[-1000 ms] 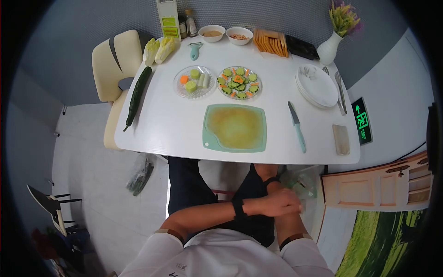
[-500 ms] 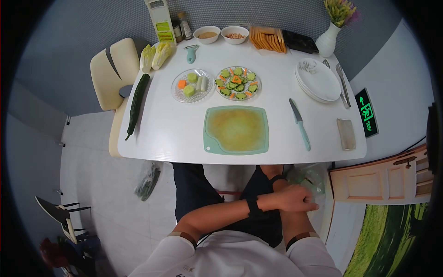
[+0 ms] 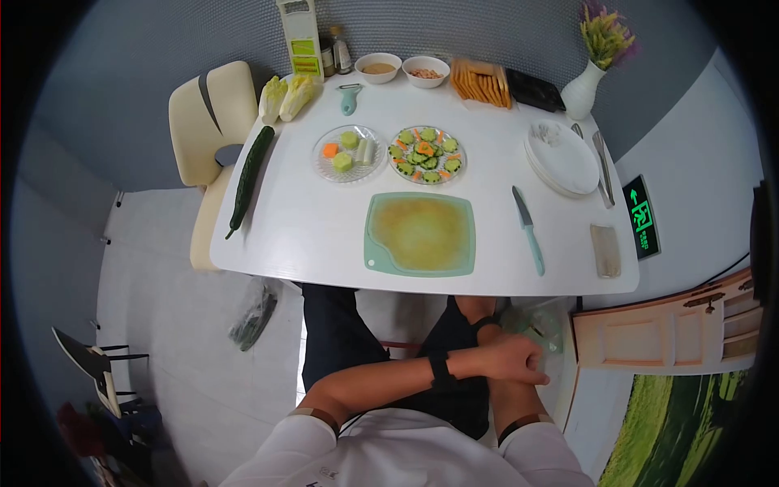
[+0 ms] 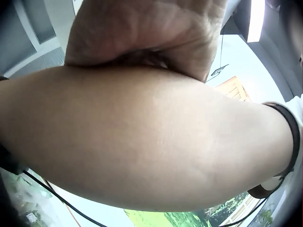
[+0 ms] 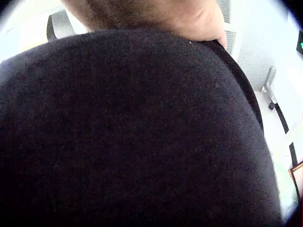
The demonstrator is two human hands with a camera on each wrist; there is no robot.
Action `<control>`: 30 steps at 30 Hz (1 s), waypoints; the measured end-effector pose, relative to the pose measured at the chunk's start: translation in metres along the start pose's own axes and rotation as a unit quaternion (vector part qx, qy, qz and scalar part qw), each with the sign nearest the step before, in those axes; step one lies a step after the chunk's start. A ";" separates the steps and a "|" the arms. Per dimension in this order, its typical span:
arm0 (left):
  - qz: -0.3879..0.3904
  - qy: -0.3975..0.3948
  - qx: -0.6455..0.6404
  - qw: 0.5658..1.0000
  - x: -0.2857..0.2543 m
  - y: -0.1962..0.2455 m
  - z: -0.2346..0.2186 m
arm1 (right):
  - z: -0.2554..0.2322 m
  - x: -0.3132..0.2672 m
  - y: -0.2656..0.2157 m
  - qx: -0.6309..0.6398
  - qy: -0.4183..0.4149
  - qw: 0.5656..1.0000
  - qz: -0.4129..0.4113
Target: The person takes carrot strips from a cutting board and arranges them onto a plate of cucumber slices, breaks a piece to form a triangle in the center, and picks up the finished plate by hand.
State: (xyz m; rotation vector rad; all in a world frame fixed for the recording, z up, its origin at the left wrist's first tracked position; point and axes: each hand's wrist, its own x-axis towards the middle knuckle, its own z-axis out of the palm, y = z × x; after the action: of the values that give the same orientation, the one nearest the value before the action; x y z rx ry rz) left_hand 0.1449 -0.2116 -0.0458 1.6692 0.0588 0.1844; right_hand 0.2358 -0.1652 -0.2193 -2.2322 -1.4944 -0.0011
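Note:
My left hand (image 3: 513, 358) rests across my right forearm (image 3: 517, 398), its fingers loosely curled and holding nothing. In the left wrist view the heel of that hand (image 4: 147, 33) lies against the forearm's skin. Below the table edge, my right hand (image 3: 475, 307) rests at the knee, partly hidden by the table; the right wrist view shows it (image 5: 161, 14) on dark trousers (image 5: 137, 127). Nearest on the table are a green cutting board (image 3: 420, 235) with a stained middle and a knife (image 3: 529, 231) with a pale blue handle.
Behind the board stand a plate of cut vegetables (image 3: 324, 170) and a plate of arranged cucumber slices (image 3: 426, 154). A whole cucumber (image 3: 251, 180) lies left, stacked white plates (image 3: 568, 166) right. Along the back are a peeler (image 3: 349, 101), bowls (image 3: 377, 68), sliced bread (image 3: 480, 84) and a vase (image 3: 583, 91).
The head view has shifted slightly. My left hand has slid a little across the right forearm, and its thumb side shows more. Things on the table keep their places.

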 end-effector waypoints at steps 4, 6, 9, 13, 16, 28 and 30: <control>0.020 0.008 0.002 1.000 -0.006 0.004 0.002 | 0.002 -0.004 0.002 -0.007 0.023 0.999 -0.023; -0.031 -0.031 0.052 0.998 -0.008 0.010 -0.002 | 0.007 -0.005 0.006 -0.031 0.038 0.998 -0.042; -0.016 -0.022 0.055 0.998 -0.012 0.009 -0.001 | 0.008 -0.006 0.007 -0.012 0.003 1.000 -0.026; 0.017 -0.010 -0.012 1.000 -0.015 0.002 0.000 | 0.003 -0.004 0.004 -0.019 -0.023 1.000 0.003; 0.018 -0.005 -0.046 0.999 -0.017 0.004 -0.003 | 0.008 -0.004 0.004 -0.016 -0.024 1.000 -0.001; 0.121 0.010 -0.068 0.990 -0.011 -0.022 -0.001 | 0.027 -0.011 0.017 -0.006 -0.034 0.999 -0.009; 0.138 0.030 -0.069 0.988 -0.009 -0.026 -0.003 | 0.041 -0.014 0.028 -0.032 -0.019 0.999 -0.029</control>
State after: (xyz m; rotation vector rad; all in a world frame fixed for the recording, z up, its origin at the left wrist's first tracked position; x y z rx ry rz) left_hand 0.1377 -0.2069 -0.0723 1.5288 -0.1373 0.4389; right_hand 0.2443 -0.1711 -0.2699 -2.2497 -1.5992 -0.0243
